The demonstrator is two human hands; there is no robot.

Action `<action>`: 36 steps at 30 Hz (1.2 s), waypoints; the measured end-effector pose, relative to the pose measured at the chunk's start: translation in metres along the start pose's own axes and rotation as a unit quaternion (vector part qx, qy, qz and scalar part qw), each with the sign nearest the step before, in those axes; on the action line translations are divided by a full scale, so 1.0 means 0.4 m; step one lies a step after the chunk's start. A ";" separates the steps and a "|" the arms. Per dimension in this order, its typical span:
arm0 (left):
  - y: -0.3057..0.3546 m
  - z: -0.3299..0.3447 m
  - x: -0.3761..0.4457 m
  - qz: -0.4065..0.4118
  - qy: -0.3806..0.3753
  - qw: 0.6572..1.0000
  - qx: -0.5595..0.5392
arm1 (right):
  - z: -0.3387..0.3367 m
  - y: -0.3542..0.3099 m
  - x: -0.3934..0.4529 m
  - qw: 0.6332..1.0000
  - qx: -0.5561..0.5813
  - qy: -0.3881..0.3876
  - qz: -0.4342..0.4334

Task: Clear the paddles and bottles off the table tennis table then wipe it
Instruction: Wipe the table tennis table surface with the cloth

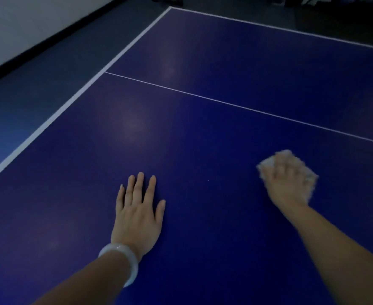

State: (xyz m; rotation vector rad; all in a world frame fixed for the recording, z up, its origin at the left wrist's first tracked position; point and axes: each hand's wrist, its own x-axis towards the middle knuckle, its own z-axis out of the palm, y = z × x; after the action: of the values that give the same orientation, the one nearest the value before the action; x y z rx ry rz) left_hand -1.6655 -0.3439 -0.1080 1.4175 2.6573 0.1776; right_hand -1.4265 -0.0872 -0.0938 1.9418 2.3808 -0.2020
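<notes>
While the left hand (137, 214) is laid flat on the blue tabletop (203, 119), fingers straight and spread with a pale bangle (123, 258) at the wrist, the wiping step appears to be in hand. No paddles or bottles are seen around the hands. Well apart to the right, a whitish cloth (289, 166) is pressed to the tabletop under the blurred right hand (288, 183); whether its fingers are curled round the cloth cannot be told. Next, strokes beyond the white line (225, 103) ahead of the hands are probably called for.
</notes>
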 end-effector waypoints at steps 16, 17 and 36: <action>-0.007 0.003 -0.003 0.000 0.000 1.000 -0.010 | 0.037 0.257 -0.226 0.998 -0.059 -0.017 0.014; -0.007 0.004 -0.003 0.002 0.004 1.000 -0.008 | 0.038 0.289 -0.254 0.997 -0.033 -0.025 0.062; -0.021 -0.020 0.006 0.005 -0.055 0.995 -0.081 | 0.103 0.316 -0.615 0.996 0.018 0.037 0.084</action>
State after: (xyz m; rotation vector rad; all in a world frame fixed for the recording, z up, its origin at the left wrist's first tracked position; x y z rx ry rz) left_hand -1.6751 -0.3471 -0.1015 1.3506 2.4861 0.3000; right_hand -1.2544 -0.3070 -0.1103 2.1903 2.2557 -0.1664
